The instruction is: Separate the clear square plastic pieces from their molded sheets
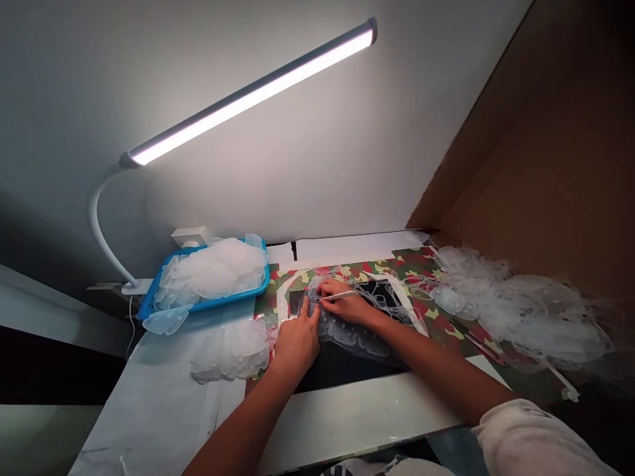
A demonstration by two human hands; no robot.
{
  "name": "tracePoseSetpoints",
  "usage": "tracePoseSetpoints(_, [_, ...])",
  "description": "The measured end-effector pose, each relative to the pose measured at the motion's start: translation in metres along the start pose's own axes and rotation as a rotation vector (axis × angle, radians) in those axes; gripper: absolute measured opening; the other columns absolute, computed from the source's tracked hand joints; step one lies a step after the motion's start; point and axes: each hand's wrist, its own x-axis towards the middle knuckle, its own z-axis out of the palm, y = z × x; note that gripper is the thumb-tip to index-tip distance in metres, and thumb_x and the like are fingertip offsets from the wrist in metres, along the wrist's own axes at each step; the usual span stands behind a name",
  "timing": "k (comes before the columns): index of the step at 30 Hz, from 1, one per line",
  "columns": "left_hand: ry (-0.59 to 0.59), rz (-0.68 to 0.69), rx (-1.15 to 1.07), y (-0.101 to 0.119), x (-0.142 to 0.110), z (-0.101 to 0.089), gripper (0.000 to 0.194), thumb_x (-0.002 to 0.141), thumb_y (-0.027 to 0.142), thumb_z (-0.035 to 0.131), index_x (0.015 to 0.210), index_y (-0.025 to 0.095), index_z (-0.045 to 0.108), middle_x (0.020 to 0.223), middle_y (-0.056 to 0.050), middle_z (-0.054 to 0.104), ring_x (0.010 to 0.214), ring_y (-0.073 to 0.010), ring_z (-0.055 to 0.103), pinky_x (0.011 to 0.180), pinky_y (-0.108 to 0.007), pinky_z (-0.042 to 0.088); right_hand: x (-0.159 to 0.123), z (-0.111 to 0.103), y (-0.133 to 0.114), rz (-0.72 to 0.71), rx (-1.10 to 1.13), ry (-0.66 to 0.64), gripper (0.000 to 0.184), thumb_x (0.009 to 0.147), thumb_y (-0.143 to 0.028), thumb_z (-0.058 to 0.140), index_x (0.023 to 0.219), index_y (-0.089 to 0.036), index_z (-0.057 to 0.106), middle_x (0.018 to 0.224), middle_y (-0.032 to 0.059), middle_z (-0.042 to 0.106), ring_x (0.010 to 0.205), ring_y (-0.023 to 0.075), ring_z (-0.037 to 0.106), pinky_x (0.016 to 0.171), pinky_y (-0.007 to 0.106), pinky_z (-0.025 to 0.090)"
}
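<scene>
Right hand [350, 305] is what I check first on my feed: it is narrowed into a pinch around a thin white pick [338, 296], whose tip points left toward the other hand. Left hand [297, 345] lies flat and open, pressing on a clear embossed plastic sheet [347, 337], its fingertips [313, 309] just beside the pick's tip. That sheet sits directly under both hands, lying on a black mat [342, 377], with loose, thin strands of clear plastic [370, 297] curling around it just ahead of the right hand.

Beyond the mat, a camouflage-print covering [426, 307] spreads ahead of and to the right of the hands. To the right of my right hand, I can see a large heap of clear plastic scraps [526, 317]. Left of my left hand, a stack of clear moulded pieces [231, 350] rests on a white board [149, 410], close to the hand. Farther left, a blue tray [260, 283] is piled with more of these pieces, and a single loose piece [166, 322] lies against its near edge.

Well ahead of the hands, an LED bar lamp [253, 96] glows on a white gooseneck arm [96, 225]. A cardboard wall [540, 145] rises on the right, and a pale sleeve [536, 443] covers the upper right arm.
</scene>
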Motion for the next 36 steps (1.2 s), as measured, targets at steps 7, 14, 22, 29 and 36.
tracePoseSetpoints(7, [-0.027, 0.016, -0.013, -0.002, -0.001, 0.002, 0.063, 0.085, 0.013, 0.044, 0.147, 0.023, 0.039, 0.156, -0.020, 0.027, 0.076, -0.0259, 0.071, 0.062, -0.039, 0.054, -0.006, 0.007, -0.009, -0.034, -0.068, 0.038, 0.008, 0.084, -0.018, 0.053, 0.078, -0.021, 0.057, 0.089, 0.0076, 0.064, 0.089, 0.0232, 0.055, 0.083, 0.037, 0.042])
tracePoseSetpoints(14, [-0.038, -0.015, -0.106, -0.007, 0.001, 0.003, 0.064, 0.081, 0.010, 0.049, 0.142, 0.025, 0.045, 0.157, -0.017, 0.027, 0.082, -0.0254, 0.071, 0.065, -0.038, 0.053, -0.018, -0.080, 0.006, 0.380, 0.067, 0.634, 0.017, 0.082, -0.033, 0.054, 0.070, -0.021, 0.054, 0.084, 0.0044, 0.070, 0.069, 0.0174, 0.053, 0.066, 0.030, 0.040])
tracePoseSetpoints(22, [0.063, -0.204, -1.095, -0.027, 0.034, -0.035, 0.052, 0.083, 0.061, 0.052, 0.089, 0.015, 0.075, 0.082, -0.010, 0.070, 0.074, -0.0232, 0.063, 0.060, -0.027, 0.042, -0.041, -0.063, -0.049, 0.193, 0.242, 0.349, 0.018, 0.087, -0.034, 0.056, 0.074, -0.022, 0.060, 0.098, 0.0029, 0.072, 0.080, 0.0194, 0.060, 0.074, 0.032, 0.042])
tracePoseSetpoints(29, [-0.051, -0.162, -1.304, -0.026, 0.047, -0.029, 0.042, 0.065, 0.051, 0.073, 0.079, 0.012, 0.075, 0.064, -0.005, 0.067, 0.054, -0.0142, 0.053, 0.053, -0.023, 0.038, -0.037, -0.047, -0.050, 0.151, 0.461, 0.146, 0.021, 0.084, -0.034, 0.062, 0.068, -0.021, 0.058, 0.093, 0.0039, 0.070, 0.085, 0.0205, 0.061, 0.077, 0.034, 0.043])
tracePoseSetpoints(36, [-0.004, -0.175, -1.162, -0.029, 0.037, -0.024, 0.047, 0.073, 0.056, 0.062, 0.084, 0.014, 0.077, 0.067, -0.004, 0.068, 0.067, -0.0197, 0.059, 0.061, -0.025, 0.040, -0.030, -0.042, -0.035, 0.297, 0.666, 0.045, 0.023, 0.077, -0.035, 0.068, 0.068, -0.019, 0.055, 0.090, 0.0046, 0.071, 0.078, 0.0169, 0.061, 0.069, 0.028, 0.042])
